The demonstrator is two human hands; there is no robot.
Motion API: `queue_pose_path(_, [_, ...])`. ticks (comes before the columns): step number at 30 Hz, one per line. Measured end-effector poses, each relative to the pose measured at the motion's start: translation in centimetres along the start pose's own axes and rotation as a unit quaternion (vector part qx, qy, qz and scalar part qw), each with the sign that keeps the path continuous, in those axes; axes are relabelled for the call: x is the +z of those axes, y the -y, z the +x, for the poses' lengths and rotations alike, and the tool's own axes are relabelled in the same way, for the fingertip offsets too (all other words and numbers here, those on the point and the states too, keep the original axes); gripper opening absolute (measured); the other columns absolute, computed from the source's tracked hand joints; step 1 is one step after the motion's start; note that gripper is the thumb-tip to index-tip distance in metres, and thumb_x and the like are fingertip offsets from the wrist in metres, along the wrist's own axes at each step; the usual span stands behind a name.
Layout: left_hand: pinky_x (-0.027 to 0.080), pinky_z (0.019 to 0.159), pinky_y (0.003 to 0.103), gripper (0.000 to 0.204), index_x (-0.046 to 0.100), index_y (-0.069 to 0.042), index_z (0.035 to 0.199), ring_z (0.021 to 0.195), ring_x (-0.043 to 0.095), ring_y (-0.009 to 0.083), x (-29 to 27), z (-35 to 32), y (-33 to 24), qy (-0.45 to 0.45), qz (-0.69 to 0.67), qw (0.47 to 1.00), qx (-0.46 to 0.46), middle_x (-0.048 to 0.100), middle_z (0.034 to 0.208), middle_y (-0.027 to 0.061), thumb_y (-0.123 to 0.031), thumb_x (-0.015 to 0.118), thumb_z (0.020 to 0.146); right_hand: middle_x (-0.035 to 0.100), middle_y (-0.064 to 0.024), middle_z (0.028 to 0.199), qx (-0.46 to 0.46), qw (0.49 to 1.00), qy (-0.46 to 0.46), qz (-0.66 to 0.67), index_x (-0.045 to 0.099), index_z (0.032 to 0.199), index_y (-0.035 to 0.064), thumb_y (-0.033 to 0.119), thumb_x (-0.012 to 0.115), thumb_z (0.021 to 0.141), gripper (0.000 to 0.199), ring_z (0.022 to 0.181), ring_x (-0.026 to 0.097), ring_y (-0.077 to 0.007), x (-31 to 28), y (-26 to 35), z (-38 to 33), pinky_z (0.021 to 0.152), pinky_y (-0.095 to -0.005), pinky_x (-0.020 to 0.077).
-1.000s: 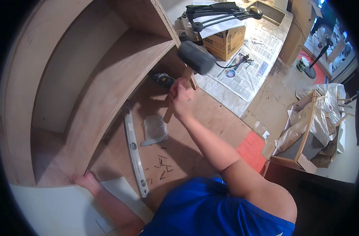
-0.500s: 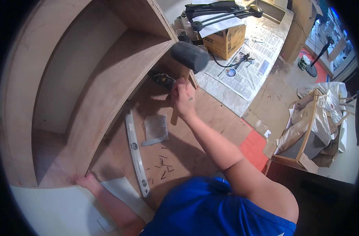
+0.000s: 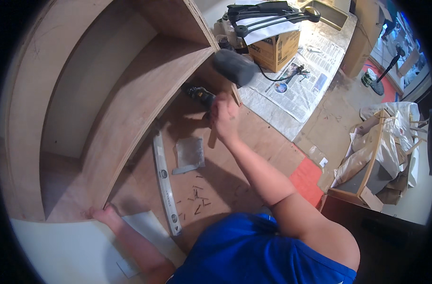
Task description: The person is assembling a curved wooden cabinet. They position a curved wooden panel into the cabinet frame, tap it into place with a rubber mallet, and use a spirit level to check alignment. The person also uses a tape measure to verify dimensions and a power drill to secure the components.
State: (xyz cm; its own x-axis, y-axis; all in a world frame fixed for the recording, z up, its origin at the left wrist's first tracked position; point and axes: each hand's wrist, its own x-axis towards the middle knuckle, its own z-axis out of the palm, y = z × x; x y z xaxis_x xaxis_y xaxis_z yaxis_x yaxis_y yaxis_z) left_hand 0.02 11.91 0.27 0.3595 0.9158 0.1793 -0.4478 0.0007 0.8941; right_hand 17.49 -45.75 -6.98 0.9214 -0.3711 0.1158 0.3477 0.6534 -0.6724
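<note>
My right hand (image 3: 225, 116) is closed round the wooden handle of a rubber mallet (image 3: 234, 67), raised near the end of the plywood shelf unit; its black head is blurred by motion. At the lower left, my left hand (image 3: 107, 214) grips the bottom corner of a plywood panel (image 3: 126, 137) of that unit. The unit (image 3: 22, 123) has curved-looking boards and open compartments. A dark power tool (image 3: 200, 94) lies just beyond my right hand, partly under the panel.
On the plywood surface below lie a spirit level (image 3: 164, 180), a clear plastic bag (image 3: 190, 152) and several loose screws or nails (image 3: 197, 195). A cardboard box (image 3: 275, 51) stands on newspaper (image 3: 315, 78) at the back. Wrapped furniture (image 3: 372, 156) stands at the right.
The mallet's head has shifted slightly right and tilted, with my right hand moving a little along with it. My left hand stays at the panel's corner. The whole view has shifted slightly.
</note>
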Motion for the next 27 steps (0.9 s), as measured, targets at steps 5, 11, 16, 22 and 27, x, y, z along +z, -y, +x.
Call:
queue_pose_path(5, [0.057,0.095,0.042,0.05,0.056,0.003,0.134,0.118,0.065,0.0327,3.0,-3.4,-1.0,-0.057,-0.034,0.996,-0.06,0.063,0.135,0.0199,-0.028,0.042,0.098,0.043,0.0051,0.063,0.082,0.996,0.005,0.029,0.047,0.083,0.0128,0.043,0.052,0.109,0.04,0.051,0.04,-0.0058,-1.4,0.4,0.1,0.045,-0.0248,0.0326])
queue_pose_path(11, [0.056,0.093,0.042,0.051,0.056,0.003,0.136,0.119,0.064,0.0323,-1.1,0.0,1.1,0.096,0.058,0.992,0.065,0.064,0.134,0.0196,-0.027,0.044,0.097,0.043,0.0037,0.063,0.051,0.998,0.017,0.04,0.048,0.082,0.0128,0.045,0.051,0.109,0.042,0.05,0.04,-0.0066,-0.3,1.2,0.0,0.045,-0.0255,0.0324])
queue_pose_path(16, [0.051,0.102,0.045,0.047,0.057,0.003,0.136,0.115,0.065,0.0333,-7.2,4.2,0.6,0.204,0.191,0.946,0.161,0.066,0.129,0.0171,-0.022,0.055,0.096,0.043,0.0038,0.065,0.136,0.989,0.042,-0.028,0.05,0.084,0.0158,0.052,0.048,0.107,0.043,0.052,0.041,-0.0094,-1.5,-0.4,-0.8,0.046,-0.0271,0.036])
queue_pose_path(22, [0.054,0.088,0.044,0.069,0.054,-0.007,0.138,0.108,0.063,0.0254,4.8,-10.0,1.2,0.078,-0.207,0.971,-0.086,0.067,0.127,0.0081,-0.064,0.055,0.099,0.04,0.0063,0.073,0.115,0.975,-0.043,-0.184,0.045,0.085,0.0204,0.038,0.046,0.109,0.03,0.06,0.041,-0.0101,-13.7,0.0,-3.1,0.051,-0.0272,0.0357])
queue_pose_path(27, [0.045,0.11,0.049,0.053,0.048,-0.006,0.139,0.131,0.054,0.0287,1.8,-14.2,-1.3,0.127,-0.204,0.969,-0.067,0.057,0.136,0.0113,-0.047,0.054,0.105,0.043,0.0055,0.062,0.216,0.927,0.096,-0.292,0.05,0.09,0.0181,0.064,0.048,0.103,0.048,0.049,0.042,-0.007,-13.7,4.4,-11.7,0.044,-0.024,0.0346])
